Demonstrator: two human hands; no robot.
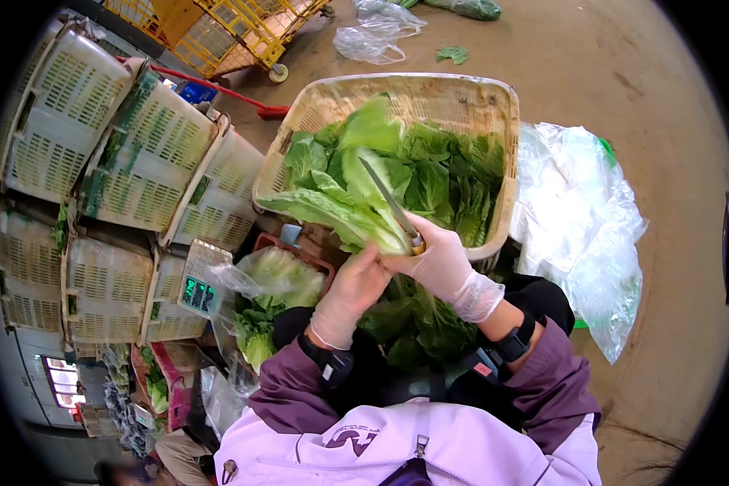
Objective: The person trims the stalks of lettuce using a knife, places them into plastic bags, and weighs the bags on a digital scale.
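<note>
My left hand (353,294), in a thin translucent glove, grips the pale base of a head of leafy lettuce (346,215). A knife (383,185) with a narrow blade is in my gloved right hand (437,255); its blade points up and to the left across the leaves. The thumb of that hand is close to the lettuce base, near the left fingers. One upper leaf is blurred. Beyond my hands a worn plastic basket (474,91) holds many green leafy heads (428,182). Darker leaves (422,328) lie below my hands, between my knees.
Stacked slatted crates (152,152) stand at left, beside a scale (203,285) with a lit display. Bagged lettuce (285,276) sits near my left knee. Clear plastic bags (583,225) are heaped at right. A yellow wheeled cage cart (231,36) and a loose leaf (452,54) are farther off.
</note>
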